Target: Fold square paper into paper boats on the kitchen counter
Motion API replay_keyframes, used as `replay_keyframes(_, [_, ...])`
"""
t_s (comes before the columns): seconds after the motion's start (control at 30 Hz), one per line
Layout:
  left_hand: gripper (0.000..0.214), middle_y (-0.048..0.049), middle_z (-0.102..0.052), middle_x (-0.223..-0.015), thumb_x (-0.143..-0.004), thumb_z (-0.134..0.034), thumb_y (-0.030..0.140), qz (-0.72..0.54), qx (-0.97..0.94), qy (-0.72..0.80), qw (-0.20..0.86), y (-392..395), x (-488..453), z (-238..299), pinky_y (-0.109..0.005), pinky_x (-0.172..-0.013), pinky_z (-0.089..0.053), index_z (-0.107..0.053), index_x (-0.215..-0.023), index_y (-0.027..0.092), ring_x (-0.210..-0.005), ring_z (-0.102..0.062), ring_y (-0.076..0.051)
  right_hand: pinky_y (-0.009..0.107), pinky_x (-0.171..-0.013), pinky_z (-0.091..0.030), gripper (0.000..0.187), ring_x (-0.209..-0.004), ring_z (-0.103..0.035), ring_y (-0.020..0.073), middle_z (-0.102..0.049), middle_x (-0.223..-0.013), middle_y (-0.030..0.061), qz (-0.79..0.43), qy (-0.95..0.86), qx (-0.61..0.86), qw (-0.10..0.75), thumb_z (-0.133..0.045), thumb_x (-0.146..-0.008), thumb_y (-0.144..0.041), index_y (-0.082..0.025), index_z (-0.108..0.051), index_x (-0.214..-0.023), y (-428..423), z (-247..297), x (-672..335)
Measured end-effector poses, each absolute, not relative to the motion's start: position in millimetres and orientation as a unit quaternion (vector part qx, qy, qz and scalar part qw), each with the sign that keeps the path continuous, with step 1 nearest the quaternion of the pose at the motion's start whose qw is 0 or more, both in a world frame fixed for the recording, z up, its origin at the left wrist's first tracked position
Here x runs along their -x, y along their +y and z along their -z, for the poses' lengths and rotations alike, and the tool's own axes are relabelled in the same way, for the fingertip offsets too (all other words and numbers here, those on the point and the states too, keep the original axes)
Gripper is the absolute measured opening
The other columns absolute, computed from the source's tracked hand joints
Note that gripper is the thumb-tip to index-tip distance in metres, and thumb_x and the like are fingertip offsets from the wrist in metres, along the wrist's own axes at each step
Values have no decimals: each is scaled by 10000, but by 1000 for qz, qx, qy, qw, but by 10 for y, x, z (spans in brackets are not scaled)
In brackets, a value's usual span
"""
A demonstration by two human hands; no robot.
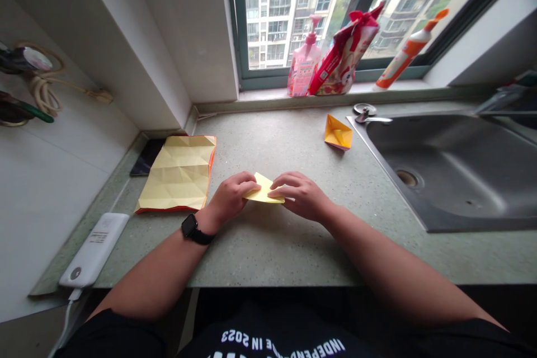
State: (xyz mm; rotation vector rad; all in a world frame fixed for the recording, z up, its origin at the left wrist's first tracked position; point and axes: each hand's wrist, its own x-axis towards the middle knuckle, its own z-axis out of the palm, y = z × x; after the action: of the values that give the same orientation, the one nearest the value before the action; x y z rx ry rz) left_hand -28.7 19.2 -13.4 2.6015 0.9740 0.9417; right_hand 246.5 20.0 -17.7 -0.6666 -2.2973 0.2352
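A small folded piece of yellow paper [263,190] lies on the speckled grey countertop [277,246] in the middle of the view. My left hand [230,197], with a black watch on its wrist, pinches the paper's left edge with curled fingers. My right hand [300,194] presses its fingertips down on the paper's right edge. Both hands rest on the counter and meet over the paper.
A creased yellow sheet with red edges [178,173] lies to the left, beside a dark phone [145,158] and a white power bank [94,249]. A finished orange paper fold [337,132] sits near the steel sink [453,173]. A pink pump bottle [304,61], a red bag [346,56] and an orange bottle [405,53] stand on the sill.
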Motion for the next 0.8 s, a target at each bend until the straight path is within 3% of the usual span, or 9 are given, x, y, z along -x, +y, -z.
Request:
replay_keyframes(0.17, [527, -120, -700, -1426, -955, -670, 111, -260, -894, 319, 178, 191, 253, 167, -503, -1141, -563, -655, -1461, 258, -1303, -681, -278, 360, -837, -564, 281, -935, -748, 205, -816, -1048, 38, -96, -891, 321, 306, -705, -923, -97, -300, -837, -1066, 290, 246, -2548])
replay_keyframes(0.27, [554, -126, -701, -1441, -950, -803, 262, -250, -897, 326, 162, 151, 247, 140, -592, -1194, -495, -644, -1481, 277, -1343, -656, -321, 353, -842, -559, 283, -927, -753, 208, -818, -1042, 41, -98, -889, 341, 289, -731, -905, -98, -297, -846, -1069, 304, 260, -2568])
replay_keyframes(0.37, [348, -105, -755, -1312, -968, -817, 326, -262, -898, 324, 145, 119, 222, 112, -529, -1083, -549, -749, -1306, 278, -1209, -703, -307, 332, -808, -551, 269, -879, -745, 198, -813, -1018, 39, -105, -890, 345, 280, -734, -909, -106, -295, -846, -1064, 284, 272, -2540])
replay_keyframes(0.47, [127, -71, -795, -1133, -1035, -728, 304, -261, -898, 324, 144, 89, 185, 102, -429, -945, -565, -794, -1134, 258, -1015, -737, -253, 309, -766, -537, 240, -841, -731, 183, -800, -987, 31, -118, -894, 335, 273, -723, -928, -121, -288, -837, -1057, 262, 277, -2508])
replay_keyframes(0.6, [172, -62, -799, -978, -1078, -623, 246, -262, -885, 355, 151, 54, 163, 85, -359, -797, -545, -788, -1039, 216, -854, -725, -224, 306, -755, -524, 229, -858, -724, 190, -788, -989, 36, -128, -897, 336, 257, -702, -941, -123, -267, -813, -1079, 268, 262, -2514])
replay_keyframes(0.8, [223, -41, -779, -876, -1092, -586, 262, -279, -854, 400, 181, 34, 156, 48, -313, -706, -500, -762, -965, 209, -752, -689, -192, 312, -720, -471, 109, -758, -677, 180, -764, -876, 29, -130, -894, 365, 226, -678, -1008, -205, -245, -773, -972, 288, 251, -2543])
